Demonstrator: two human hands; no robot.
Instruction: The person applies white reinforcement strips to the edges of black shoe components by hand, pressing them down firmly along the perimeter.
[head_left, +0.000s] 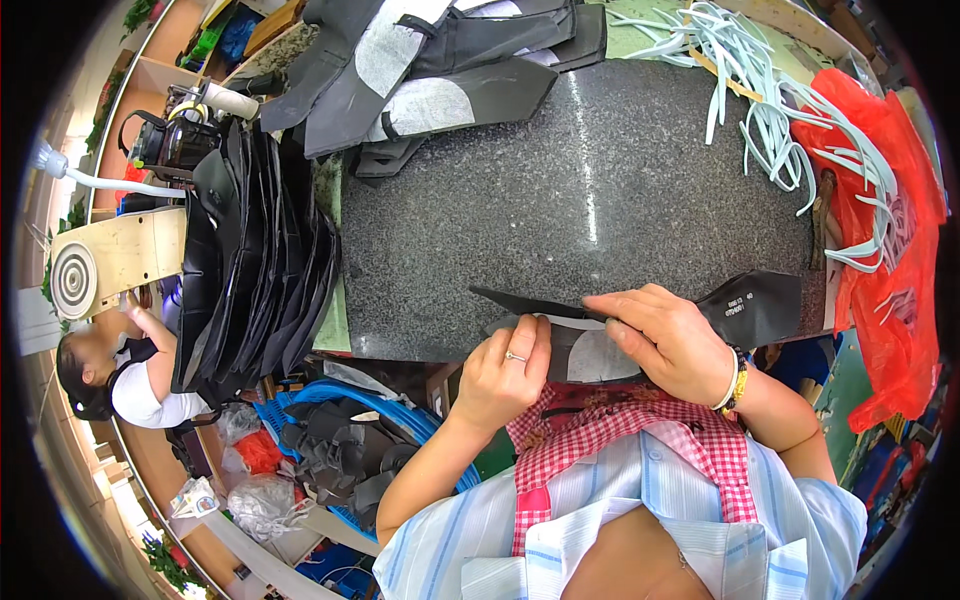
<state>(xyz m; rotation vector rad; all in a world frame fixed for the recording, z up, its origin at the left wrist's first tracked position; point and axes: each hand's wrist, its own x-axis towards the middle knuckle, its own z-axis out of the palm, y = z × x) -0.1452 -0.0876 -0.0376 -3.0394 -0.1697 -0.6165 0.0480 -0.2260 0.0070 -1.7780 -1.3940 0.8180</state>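
- The left hand [505,372], with a ring on one finger, sits low in the middle of the frame, its fingers curled down and pinching the near edge of a flat black cut piece of shoe material with a pale grey lining [590,345].
- The right hand [668,338], with a beaded bracelet at the wrist, lies just right of it, palm down, fingers stretched leftward and pressing on the same piece.
- That piece lies at the near edge of a speckled dark grey stone slab [570,200], its thin point reaching left and its broad end sticking out to the right past the wrist.
- Along the slab's left side stands a leaning stack of black cut pieces [250,260].
- At the top of the frame lies a loose heap of black and grey lined pieces [430,70].
- In the upper right, pale green strips [770,110] spill over a red plastic bag [890,250].
- Lower left, a blue plastic basket holding dark scraps [350,440] sits below the slab.
- At far left another person [120,375] bends over their own work.
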